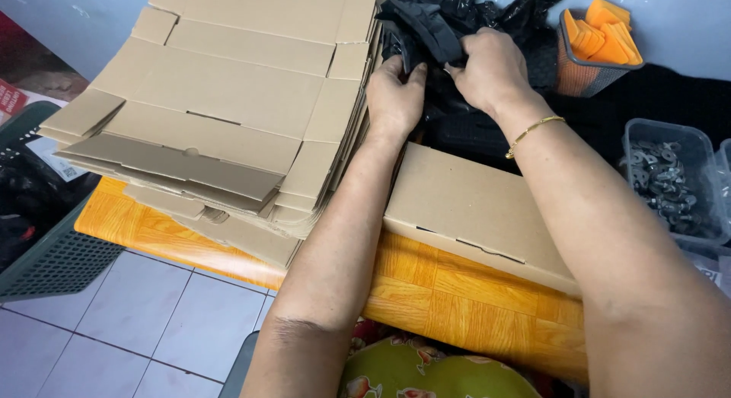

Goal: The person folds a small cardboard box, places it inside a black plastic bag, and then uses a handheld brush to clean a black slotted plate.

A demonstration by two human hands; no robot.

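Observation:
My left hand (pixel 394 97) and my right hand (pixel 493 67) both reach over a closed brown cardboard box (pixel 464 204) into a heap of black items in shiny black plastic (pixel 449 17). Each hand pinches a black flat piece (pixel 430 29) at the heap's front. A gold bracelet (pixel 533 132) circles my right wrist. The box lies on an orange wood-patterned table (pixel 449 307) just under my forearms.
A tall stack of flat unfolded cardboard boxes (pixel 221 109) fills the table's left side. An orange mesh cup with orange scrapers (pixel 598 44) stands at the back right. A clear tub of metal parts (pixel 670 181) sits at right. A dark green basket (pixel 46 253) rests on the tiled floor at left.

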